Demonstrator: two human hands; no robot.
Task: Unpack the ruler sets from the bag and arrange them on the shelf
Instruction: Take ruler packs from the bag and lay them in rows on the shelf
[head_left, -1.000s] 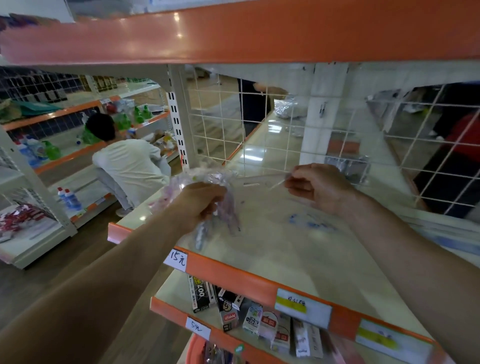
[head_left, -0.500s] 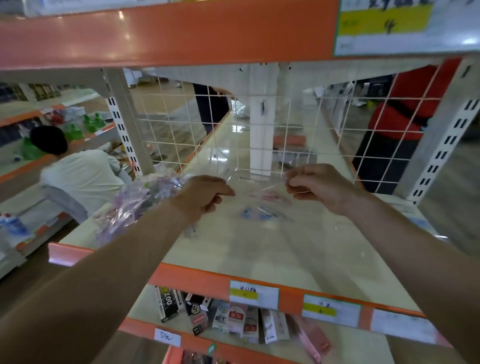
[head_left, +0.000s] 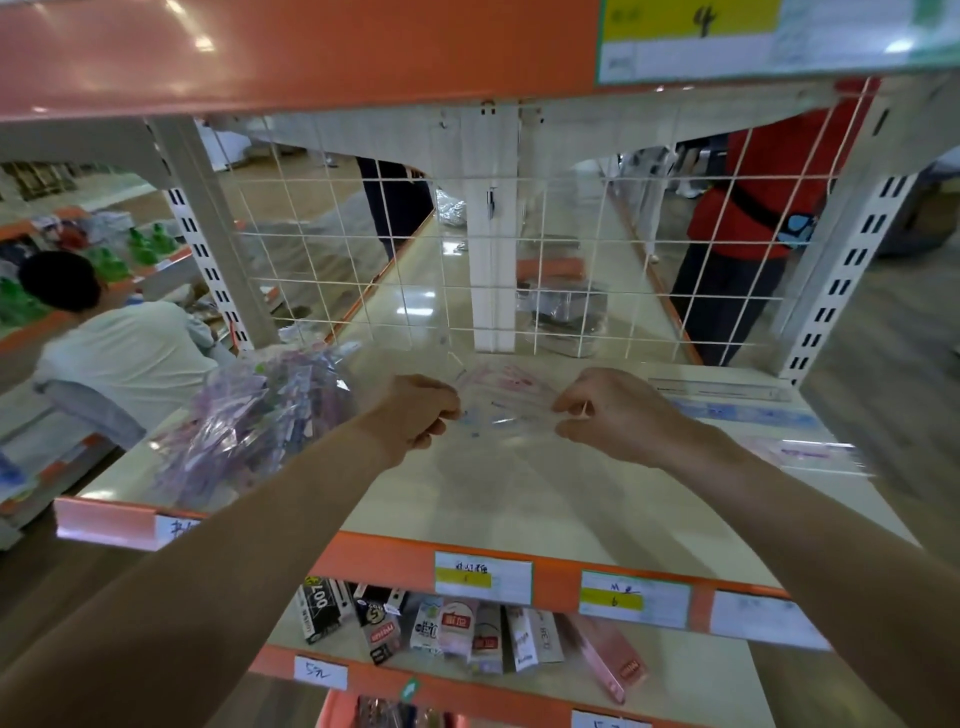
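A clear ruler set packet (head_left: 506, 402) is held level and low over the cream shelf (head_left: 519, 499), toward its far middle and in front of the white wire grid (head_left: 363, 270). Its left end is pinched by the curled fingers of the left hand (head_left: 415, 415), and its right end is pinched in the same way by the right hand (head_left: 608, 415) (whether the packet touches the shelf surface cannot be told, as the plastic is see-through and blurred). The plastic bag (head_left: 249, 421) of further ruler sets is seen lying on the left part of the shelf, just beside the left forearm. Two more items are laid on the right side: a long ruler (head_left: 727, 389) near the grid and a flat packet (head_left: 815, 457) nearer the front. Price labels (head_left: 483, 577) are fixed to the orange front edge. On the lower shelf (head_left: 701, 670) small packaged goods (head_left: 457, 629) are stood in a row. A crouched person in a white shirt (head_left: 130, 353) is seen at the far left, and a person in red (head_left: 769, 197) behind the grid at the right.
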